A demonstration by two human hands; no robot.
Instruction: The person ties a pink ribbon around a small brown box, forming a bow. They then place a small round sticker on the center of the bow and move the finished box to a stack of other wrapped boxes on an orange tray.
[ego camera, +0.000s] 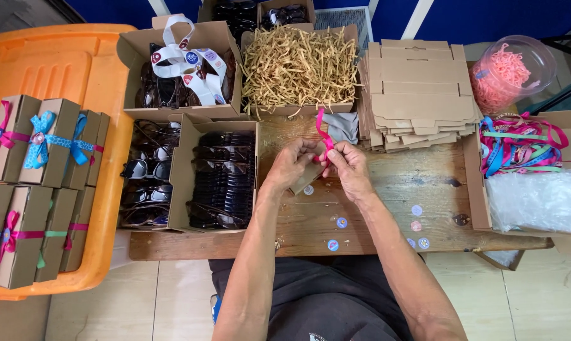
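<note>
A: Head view, looking straight down. Both hands are up over the middle of the wooden table [386,189]. The left hand [293,165] and the right hand [348,167] meet fingertip to fingertip around a pink ribbon [324,136].

B: How does the ribbon look?

A: Bright pink, narrow, looping up above the fingers and curling back down between them. Both hands are pinched shut on it. Under the hands sits a small brown cardboard box [305,180], mostly hidden; I cannot tell whether a palm rests on it.

B: And the tabletop?

A: Worn planks, with small round stickers [341,222] scattered near the front edge, blue and pinkish ones. Just left of the hands, an open carton of dark sunglasses [223,180], stacked tight, and another carton of sunglasses [147,173] beside that.

B: Further back?

A: A carton of tan paper shred [298,66] right behind the hands, a stack of flat unfolded cardboard boxes [418,91] to its right, and a box holding a white printed ribbon [187,66] to its left. Far right, a clear tub of pink pieces [510,69], a tangle of coloured ribbons [516,148], and clear plastic wrap [538,202].

B: And the left side?

A: An orange tray [77,69] holding finished brown gift boxes [42,142] tied with pink and blue bows, in two rows. Pale floor tiles [159,297] below, a blue wall [487,16] at the top.
</note>
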